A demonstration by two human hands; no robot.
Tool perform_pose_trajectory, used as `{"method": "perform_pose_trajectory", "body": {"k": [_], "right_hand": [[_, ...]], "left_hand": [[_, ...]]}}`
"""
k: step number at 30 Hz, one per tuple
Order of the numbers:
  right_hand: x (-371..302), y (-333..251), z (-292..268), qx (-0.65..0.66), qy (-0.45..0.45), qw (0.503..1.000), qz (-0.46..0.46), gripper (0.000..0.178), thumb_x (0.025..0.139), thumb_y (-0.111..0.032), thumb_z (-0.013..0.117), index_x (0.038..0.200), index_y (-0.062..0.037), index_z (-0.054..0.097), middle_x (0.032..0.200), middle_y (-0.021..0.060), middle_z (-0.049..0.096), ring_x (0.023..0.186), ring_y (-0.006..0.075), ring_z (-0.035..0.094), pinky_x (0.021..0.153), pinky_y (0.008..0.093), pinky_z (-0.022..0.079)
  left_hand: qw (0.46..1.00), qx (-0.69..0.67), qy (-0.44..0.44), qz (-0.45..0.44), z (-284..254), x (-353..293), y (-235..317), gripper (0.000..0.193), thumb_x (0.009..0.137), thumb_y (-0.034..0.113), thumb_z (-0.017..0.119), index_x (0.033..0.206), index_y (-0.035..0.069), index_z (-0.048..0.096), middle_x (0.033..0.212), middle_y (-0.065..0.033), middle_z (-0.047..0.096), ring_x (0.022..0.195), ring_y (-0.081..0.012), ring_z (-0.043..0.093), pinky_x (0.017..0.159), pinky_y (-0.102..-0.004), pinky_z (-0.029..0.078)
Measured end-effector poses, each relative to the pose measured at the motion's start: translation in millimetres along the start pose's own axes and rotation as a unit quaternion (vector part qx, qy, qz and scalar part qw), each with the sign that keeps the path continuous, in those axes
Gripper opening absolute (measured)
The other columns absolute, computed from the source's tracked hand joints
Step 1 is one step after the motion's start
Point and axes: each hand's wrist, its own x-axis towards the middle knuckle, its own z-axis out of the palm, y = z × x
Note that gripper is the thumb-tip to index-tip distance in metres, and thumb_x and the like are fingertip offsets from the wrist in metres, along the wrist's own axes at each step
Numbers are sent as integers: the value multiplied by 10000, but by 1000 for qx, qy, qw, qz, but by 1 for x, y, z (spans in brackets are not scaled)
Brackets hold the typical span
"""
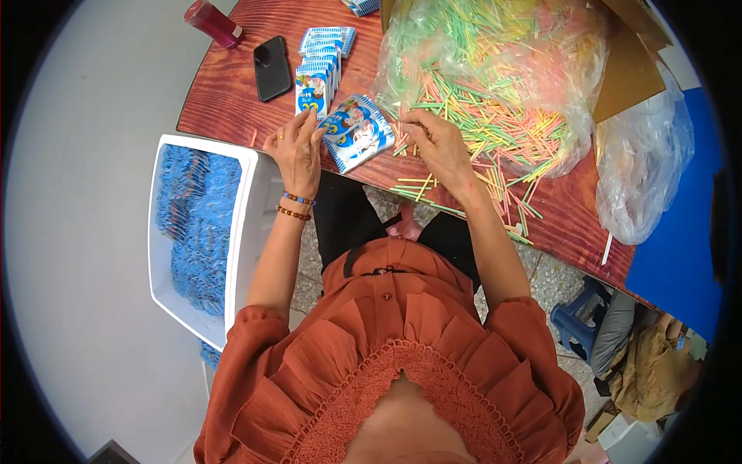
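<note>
My left hand grips the left edge of a small stack of blue-and-white printed packets held over the near edge of the brown wooden table. My right hand rests on the table just right of the packets, fingers curled on loose coloured straws. I cannot tell whether it holds one. The straws, green, yellow and pink, spill from a clear plastic bag.
A row of the same packets stands on the table behind my left hand, beside a black phone and a red bottle. A white foam box of blue packets sits at my left. An empty clear bag lies right.
</note>
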Motion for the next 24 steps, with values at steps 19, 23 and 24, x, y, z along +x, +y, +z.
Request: {"method": "perform_pose_trajectory", "body": {"k": [19,23,24], "right_hand": [[-29,4,-11,276,43,956,89,105,897,-119,654,935,-21,660,693,-57,562,586,-10,449,481,178,323],[-29,14,-19,266,30,957,115,99,882,-132,671,889,-34,657,689,-54,582,570,-10,465,470,167,346],[-29,17,-21,257,28,960,110,99,879,-133,673,880,-36,657,680,-53,582,562,-8,466,470,166,352]], "left_hand": [[658,-641,-159,-362,-2,-5,96,118,881,56,673,994,25,660,932,-18,680,836,-58,624,731,-210,499],[646,-647,-131,-384,17,-6,106,123,883,69,677,996,23,668,913,-16,688,791,-52,616,693,-201,491],[648,-647,-117,-385,21,-5,110,133,881,74,681,1002,21,668,916,-20,690,771,-51,614,677,-200,489]]}}
